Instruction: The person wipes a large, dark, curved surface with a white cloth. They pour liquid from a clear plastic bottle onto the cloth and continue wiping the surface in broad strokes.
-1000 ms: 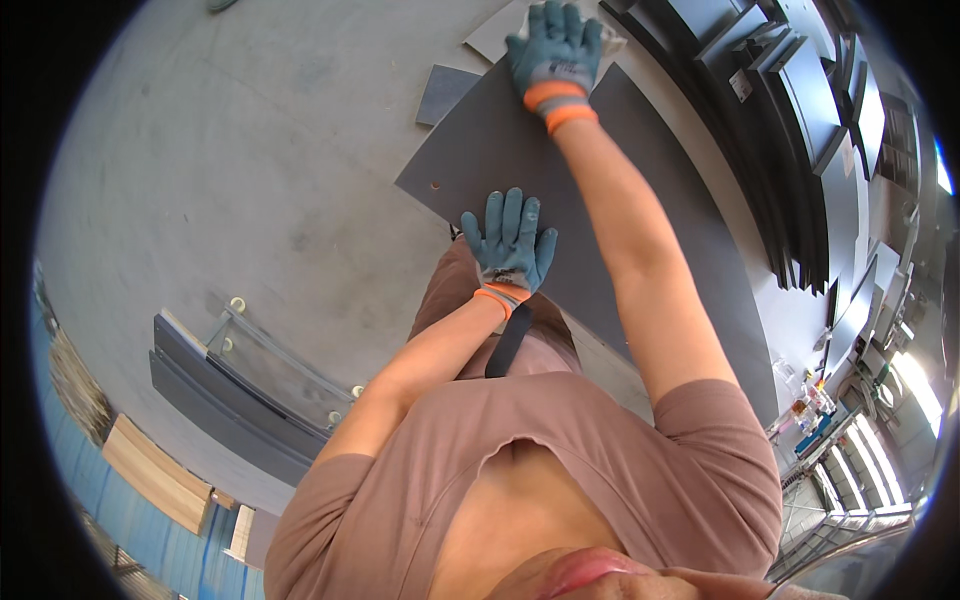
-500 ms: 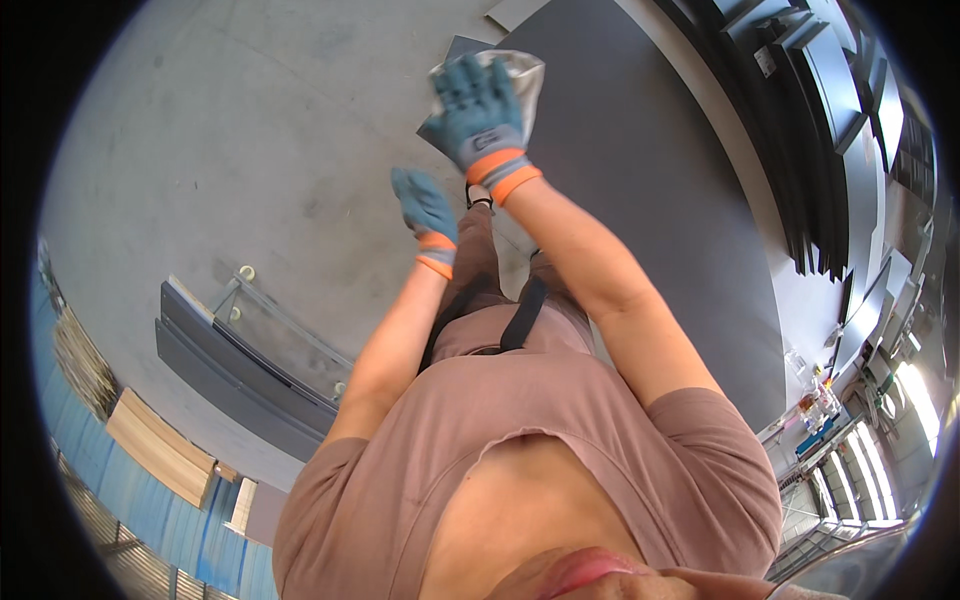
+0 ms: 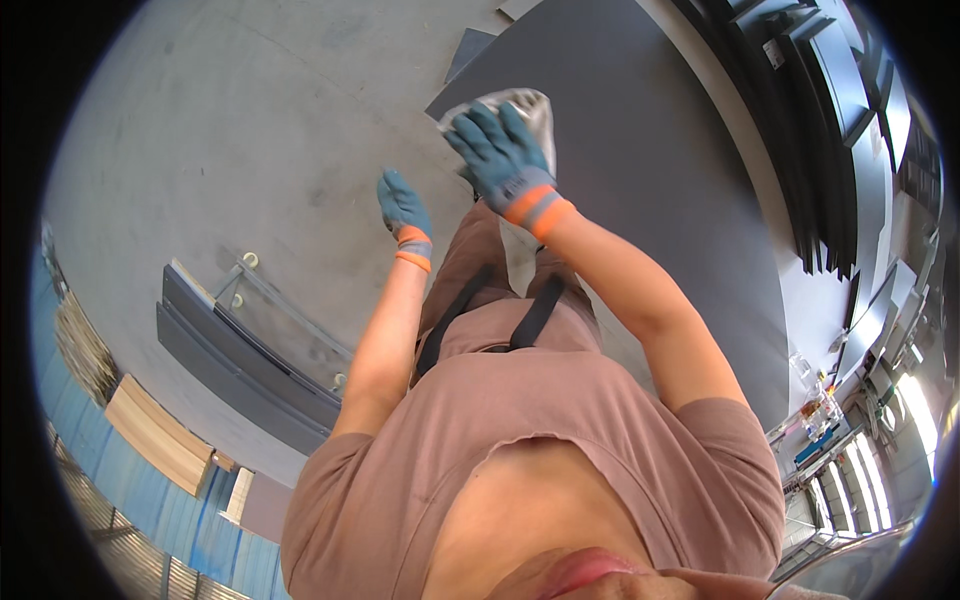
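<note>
My right hand [image 3: 502, 155], in a blue-grey work glove with an orange cuff, lies over a crumpled whitish cloth [image 3: 538, 115]. Its fingers are spread across the cloth, which is against the large dark grey panel [image 3: 650, 190] near that panel's left corner. To the left, my left hand [image 3: 405, 205] wears a matching glove and is held in the air past the panel's edge. Its fingers are extended and nothing shows in them. Part of the cloth is hidden under my right hand.
A stack of dark panels [image 3: 810, 150] stands along the right. More grey panels [image 3: 245, 360] rest by a wheeled metal frame [image 3: 290, 305] at the lower left. Wooden boards [image 3: 160, 435] lie farther left, near a blue surface. A small dark piece [image 3: 468, 50] lies beyond the panel's corner.
My right hand and the cloth have moved toward me and slightly right along the panel, uncovering its left corner. My left hand has shifted a little to the left.
</note>
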Motion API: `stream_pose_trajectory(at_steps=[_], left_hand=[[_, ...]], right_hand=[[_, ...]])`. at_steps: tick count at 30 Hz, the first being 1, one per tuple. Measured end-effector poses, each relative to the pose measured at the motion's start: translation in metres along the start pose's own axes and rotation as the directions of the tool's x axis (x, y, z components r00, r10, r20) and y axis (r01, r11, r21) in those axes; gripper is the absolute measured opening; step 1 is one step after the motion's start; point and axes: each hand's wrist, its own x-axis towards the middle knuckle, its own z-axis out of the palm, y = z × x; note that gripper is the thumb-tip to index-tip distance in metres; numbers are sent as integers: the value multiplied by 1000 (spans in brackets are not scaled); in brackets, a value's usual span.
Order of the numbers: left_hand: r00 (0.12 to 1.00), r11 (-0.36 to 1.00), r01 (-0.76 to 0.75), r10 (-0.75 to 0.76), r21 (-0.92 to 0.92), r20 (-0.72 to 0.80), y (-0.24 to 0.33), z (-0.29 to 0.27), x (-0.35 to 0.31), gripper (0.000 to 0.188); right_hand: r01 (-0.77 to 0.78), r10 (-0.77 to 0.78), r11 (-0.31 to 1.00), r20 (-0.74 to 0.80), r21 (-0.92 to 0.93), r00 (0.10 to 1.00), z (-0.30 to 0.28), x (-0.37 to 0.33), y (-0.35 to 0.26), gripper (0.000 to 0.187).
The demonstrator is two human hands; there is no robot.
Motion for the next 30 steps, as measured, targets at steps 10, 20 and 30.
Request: stream_pose_trajectory(at_steps=[10, 20, 30], left_hand=[[971, 727, -216, 92, 651, 220, 4, 7, -32, 49], [975, 740, 84, -198, 668, 97, 1, -10, -21, 76], [693, -785, 136, -361, -605, 624, -31, -47, 44, 61]], right_hand=[[-56, 58, 997, 32, -61, 998, 6, 12, -8, 62], [-578, 587, 809, 122, -107, 800, -7, -200, 0, 77], [-520, 518, 850, -43, -87, 854, 7, 61, 40, 70]])
